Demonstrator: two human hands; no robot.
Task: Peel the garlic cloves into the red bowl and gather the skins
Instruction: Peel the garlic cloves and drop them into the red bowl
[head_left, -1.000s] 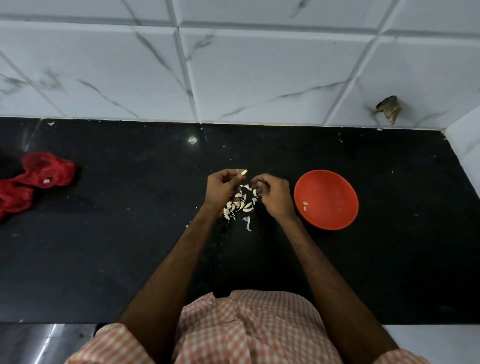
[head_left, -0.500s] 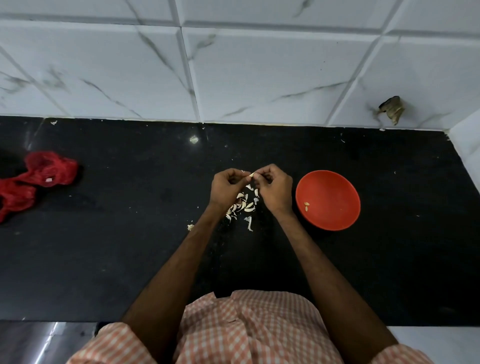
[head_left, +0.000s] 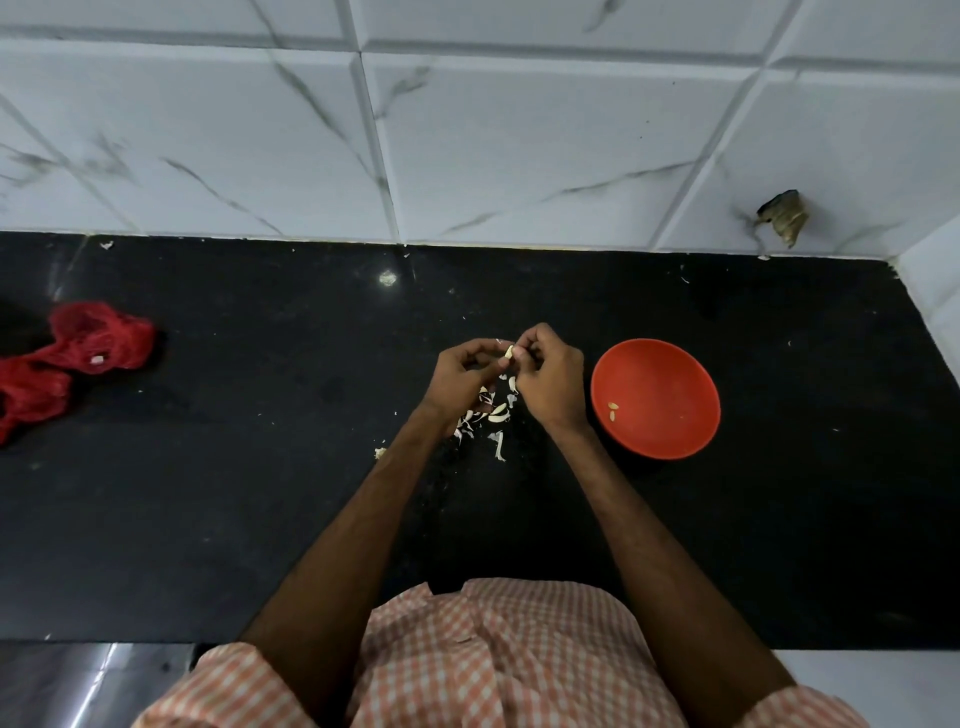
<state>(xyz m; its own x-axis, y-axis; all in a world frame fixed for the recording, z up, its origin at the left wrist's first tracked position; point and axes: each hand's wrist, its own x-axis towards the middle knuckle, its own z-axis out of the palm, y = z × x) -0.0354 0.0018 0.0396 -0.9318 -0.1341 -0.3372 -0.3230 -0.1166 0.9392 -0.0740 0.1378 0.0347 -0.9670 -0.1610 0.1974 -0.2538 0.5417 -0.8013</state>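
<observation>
Left hand (head_left: 464, 376), right hand (head_left: 550, 382), fingers (head_left: 525, 340) around clove (head_left: 509, 352)

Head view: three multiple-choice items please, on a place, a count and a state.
1. The round red plastic bowl sits: A) left of both hands B) right of both hands C) on the wall.
2. Pale garlic pieces in it: A) none B) two C) a dozen.
3. The small pale garlic clove is: A) in the bowl B) on the counter C) pinched between both hands.
B: it stands beside the right hand. B: two lie on its floor. C: left hand and right hand both grip it.
</observation>
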